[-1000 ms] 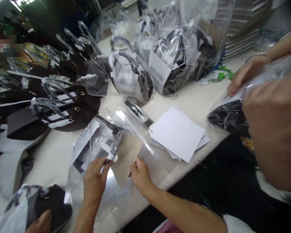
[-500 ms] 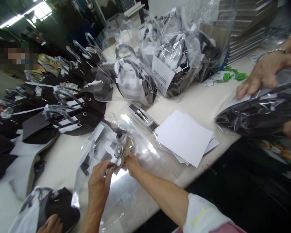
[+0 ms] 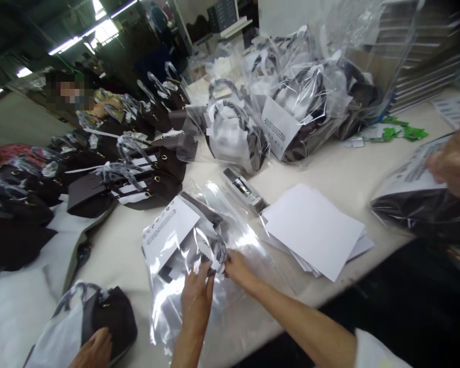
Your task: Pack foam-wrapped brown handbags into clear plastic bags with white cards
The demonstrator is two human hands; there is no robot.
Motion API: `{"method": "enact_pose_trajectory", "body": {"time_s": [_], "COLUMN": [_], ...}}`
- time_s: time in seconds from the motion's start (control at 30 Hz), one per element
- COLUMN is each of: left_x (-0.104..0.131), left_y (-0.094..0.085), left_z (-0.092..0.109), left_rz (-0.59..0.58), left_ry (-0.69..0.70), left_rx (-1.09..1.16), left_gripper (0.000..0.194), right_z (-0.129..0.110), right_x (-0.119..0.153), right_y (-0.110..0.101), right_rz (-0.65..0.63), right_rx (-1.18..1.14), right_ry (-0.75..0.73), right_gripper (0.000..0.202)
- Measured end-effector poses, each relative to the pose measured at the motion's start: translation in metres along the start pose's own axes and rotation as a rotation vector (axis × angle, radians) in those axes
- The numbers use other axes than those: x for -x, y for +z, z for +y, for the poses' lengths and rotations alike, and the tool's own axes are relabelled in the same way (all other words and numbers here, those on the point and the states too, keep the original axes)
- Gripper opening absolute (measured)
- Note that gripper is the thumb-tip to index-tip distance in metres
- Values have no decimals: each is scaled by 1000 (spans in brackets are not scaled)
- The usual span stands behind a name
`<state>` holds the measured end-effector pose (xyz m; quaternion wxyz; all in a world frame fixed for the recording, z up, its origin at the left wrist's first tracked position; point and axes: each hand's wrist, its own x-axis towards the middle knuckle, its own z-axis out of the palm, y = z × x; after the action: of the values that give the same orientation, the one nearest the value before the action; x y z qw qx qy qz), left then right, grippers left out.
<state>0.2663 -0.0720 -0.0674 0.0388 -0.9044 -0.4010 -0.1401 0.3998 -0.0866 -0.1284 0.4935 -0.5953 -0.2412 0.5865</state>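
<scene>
While the clear bag (image 3: 199, 255) lies at six o'clock on the bench (image 3: 329, 163), the left hand (image 3: 197, 296) and right hand (image 3: 237, 268) have closed together since a second ago, both pinching the wrapped handle (image 3: 214, 250) inside; the bagging looks nearly settled. White sheets (image 3: 314, 230) lie at three o'clock.

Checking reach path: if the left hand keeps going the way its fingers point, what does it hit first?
The left hand points up-table; first comes the wrapped handle of the handbag inside the clear plastic bag, already at its fingertips. Depth is unclear.
</scene>
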Motion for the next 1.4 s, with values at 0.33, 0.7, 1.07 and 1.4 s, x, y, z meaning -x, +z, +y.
{"method": "enact_pose_trajectory", "body": {"time_s": [0.33, 0.7, 1.07, 1.4], "left_x": [54, 26, -12, -20], "left_y": [-56, -44, -90, -131], "left_z": [48, 24, -10, -30], "left_rz": [506, 158, 331, 342], "left_ry": [3, -276, -241, -354], "left_rx": [-93, -226, 110, 149], "left_gripper": [56, 29, 24, 23], "right_z": [2, -42, 25, 35], "right_x": [43, -2, 15, 48], "right_y": [-90, -72, -31, -6], "right_rz": [409, 380, 201, 32], "right_rx": [570, 605, 76, 159], "right_ry": [-319, -370, 155, 66], "right_gripper": [66, 18, 45, 30]}}
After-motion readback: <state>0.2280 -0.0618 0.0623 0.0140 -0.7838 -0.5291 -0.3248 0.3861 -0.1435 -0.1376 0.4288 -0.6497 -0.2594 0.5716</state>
